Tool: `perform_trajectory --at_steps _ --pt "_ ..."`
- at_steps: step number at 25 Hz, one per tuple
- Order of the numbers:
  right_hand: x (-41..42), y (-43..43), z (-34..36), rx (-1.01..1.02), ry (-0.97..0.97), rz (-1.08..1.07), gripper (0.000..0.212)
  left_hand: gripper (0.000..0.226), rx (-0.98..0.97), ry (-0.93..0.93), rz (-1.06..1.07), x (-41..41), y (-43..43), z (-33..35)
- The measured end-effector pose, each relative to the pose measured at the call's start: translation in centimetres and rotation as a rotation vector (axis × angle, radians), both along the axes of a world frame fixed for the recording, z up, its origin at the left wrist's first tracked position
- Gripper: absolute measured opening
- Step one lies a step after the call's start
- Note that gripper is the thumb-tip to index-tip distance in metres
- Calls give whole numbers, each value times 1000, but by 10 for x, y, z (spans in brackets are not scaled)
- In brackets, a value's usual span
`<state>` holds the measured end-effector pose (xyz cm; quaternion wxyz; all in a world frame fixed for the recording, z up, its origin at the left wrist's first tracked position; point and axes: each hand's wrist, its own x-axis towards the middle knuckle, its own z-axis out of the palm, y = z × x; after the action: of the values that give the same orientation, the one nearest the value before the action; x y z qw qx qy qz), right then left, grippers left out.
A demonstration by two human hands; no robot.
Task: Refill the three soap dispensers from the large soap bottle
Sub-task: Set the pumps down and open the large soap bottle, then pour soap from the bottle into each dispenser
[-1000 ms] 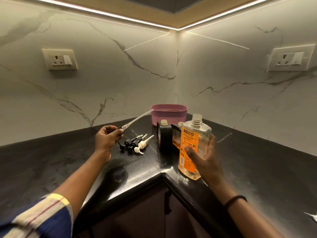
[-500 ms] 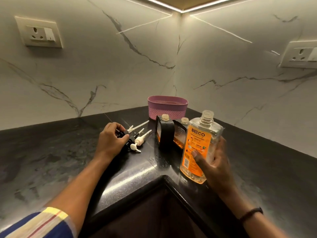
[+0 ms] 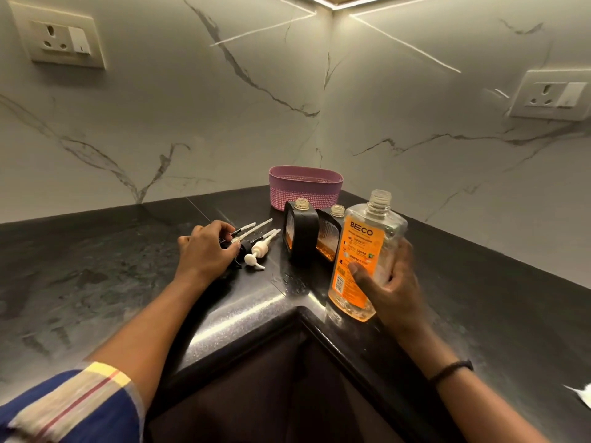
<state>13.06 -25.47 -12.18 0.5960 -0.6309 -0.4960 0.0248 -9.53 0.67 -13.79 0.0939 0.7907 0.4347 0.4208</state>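
Observation:
My right hand (image 3: 388, 282) grips the large clear soap bottle (image 3: 361, 247) with an orange label, uncapped and upright, its base near the counter's inner corner. Just behind it stand two black dispensers (image 3: 302, 238) (image 3: 329, 238) with open necks and amber soap inside; a third is hidden or out of sight. Left of them lie several removed pump heads (image 3: 256, 251), black and white, tubes pointing away. My left hand (image 3: 208, 247) rests over the black pumps, fingers curled on one of them.
A pink perforated basket (image 3: 305, 187) sits in the corner against the marble walls. The black stone counter (image 3: 96, 266) runs left and right, with a dark recess below its inner corner. Wall sockets (image 3: 60, 36) (image 3: 553, 95) are mounted on both walls. A white scrap (image 3: 580, 398) lies far right.
My left hand lowered a long-tubed pump from the air down onto the counter beside the other pumps. The view tilted down and moved closer; the bottle stayed in my right hand.

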Motion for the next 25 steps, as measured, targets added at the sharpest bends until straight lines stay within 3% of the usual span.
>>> perform_trajectory --at_steps 3,7,12,14,18,23,25 --pt "-2 2 0 -1 11 -15 89 20 168 -63 -21 11 -14 3" --pt "-3 5 -1 10 5 -58 87 59 342 24 -185 67 -53 6" --pt "8 5 -1 34 -2 -191 76 88 197 -67 -167 103 -52 9" --pt "9 6 -2 33 -4 -196 75 86 127 -118 -155 109 -48 11" --pt "13 6 -3 22 -10 -186 76 60 3 -259 -178 110 -42 10" --pt "10 6 -1 29 -26 -208 76 82 -49 -212 -226 110 -41 11" --pt "9 6 -1 24 -32 -203 76 77 -115 -264 -245 108 -39 11"
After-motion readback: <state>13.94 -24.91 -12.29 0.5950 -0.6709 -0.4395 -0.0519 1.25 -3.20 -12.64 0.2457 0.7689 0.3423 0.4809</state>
